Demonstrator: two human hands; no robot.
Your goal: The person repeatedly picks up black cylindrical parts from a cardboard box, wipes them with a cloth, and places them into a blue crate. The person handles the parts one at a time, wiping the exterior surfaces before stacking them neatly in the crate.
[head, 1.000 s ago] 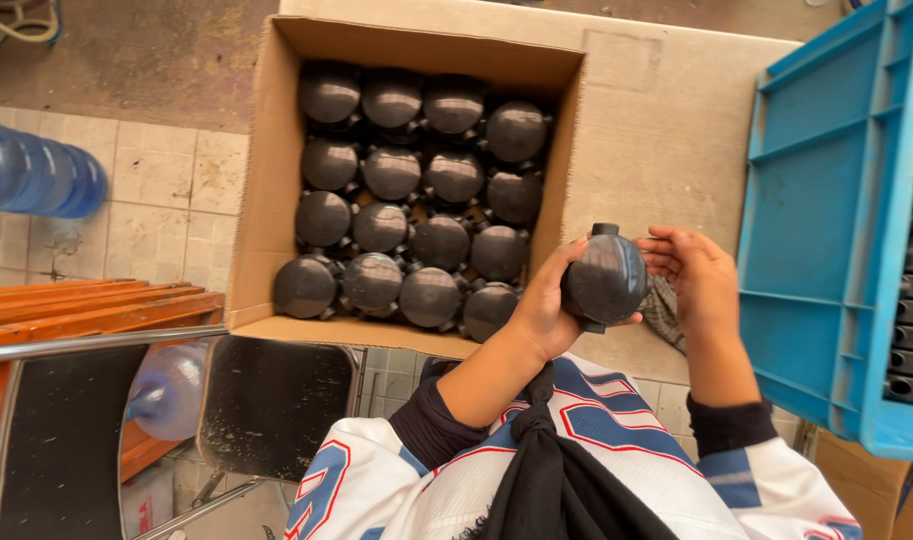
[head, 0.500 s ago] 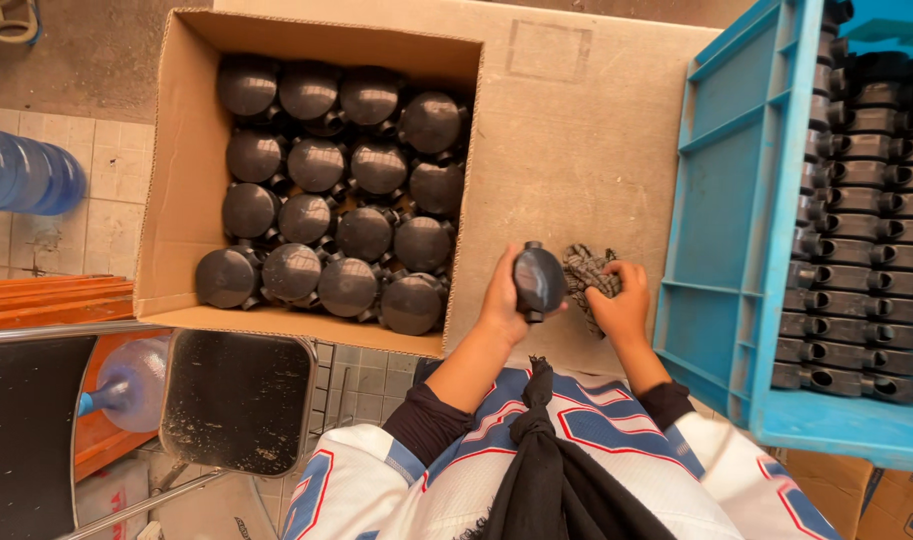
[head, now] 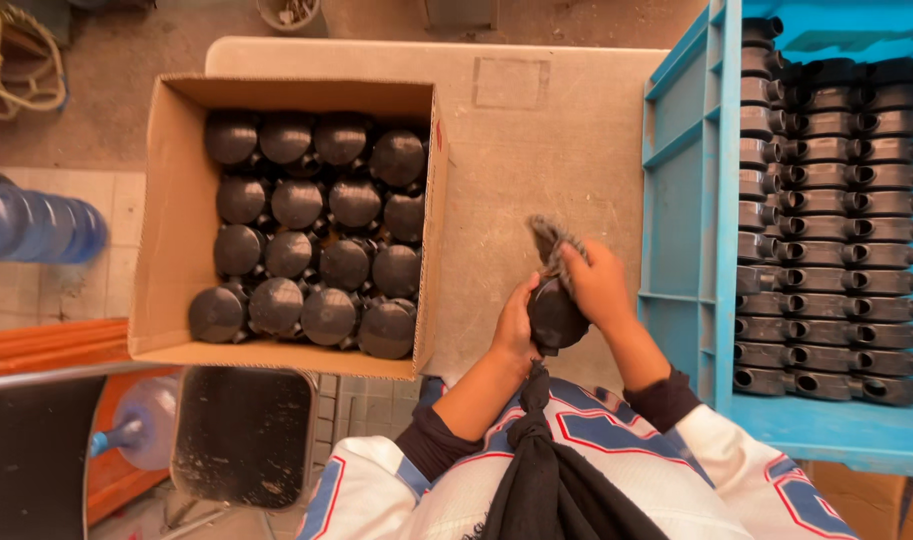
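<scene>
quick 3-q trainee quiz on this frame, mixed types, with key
1. True or false: the left hand holds a black part over the table.
2. What does the right hand press on that part? A) a grey rag B) a brush C) a tape roll
3. Fill in: the long black parts lie stacked in the blue ____, while the round ones fill the cardboard box.

Key: 1 true; 2 A; 3 crate
</scene>
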